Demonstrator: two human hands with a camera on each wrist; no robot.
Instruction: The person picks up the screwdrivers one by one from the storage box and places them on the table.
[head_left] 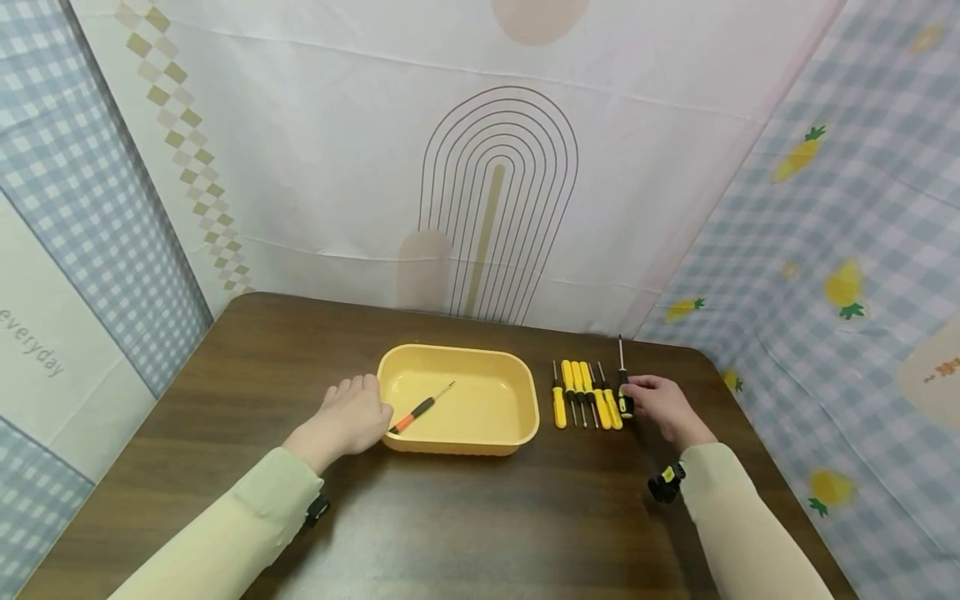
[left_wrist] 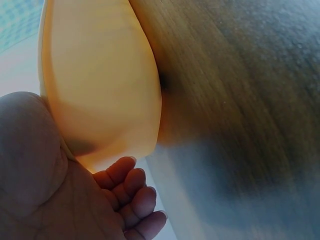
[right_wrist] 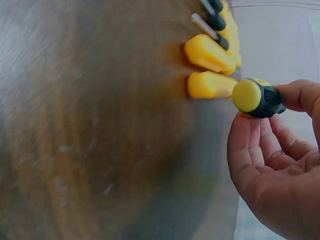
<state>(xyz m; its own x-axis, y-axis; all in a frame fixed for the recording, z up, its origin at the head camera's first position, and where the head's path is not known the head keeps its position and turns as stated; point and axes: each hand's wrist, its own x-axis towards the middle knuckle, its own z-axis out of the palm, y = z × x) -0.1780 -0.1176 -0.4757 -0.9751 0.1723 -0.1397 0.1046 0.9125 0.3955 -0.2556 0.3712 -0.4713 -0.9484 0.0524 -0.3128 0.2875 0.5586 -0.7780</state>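
Note:
In the head view my left hand (head_left: 345,417) grips the left rim of a yellow plastic tub (head_left: 450,447). The left wrist view has the thumb over the tub's (left_wrist: 105,75) edge and the fingers (left_wrist: 142,200) curled along its outer side. Inside the tub lies a screwdriver (head_left: 422,407) with an orange and black handle. My right hand (head_left: 660,404) pinches the handle of a black and yellow screwdriver (head_left: 626,392) between thumb and fingers, its shaft pointing toward the wall. In the right wrist view this screwdriver's yellow end cap (right_wrist: 247,96) faces the camera.
Immediately left of the right hand, several yellow-handled screwdrivers (head_left: 559,408) lie in a row, some turned the opposite way. They rest on a dark wooden table (head_left: 480,525). Patterned cloth (head_left: 337,167) hangs behind the table's far edge, with checked cloth (head_left: 787,250) along the right.

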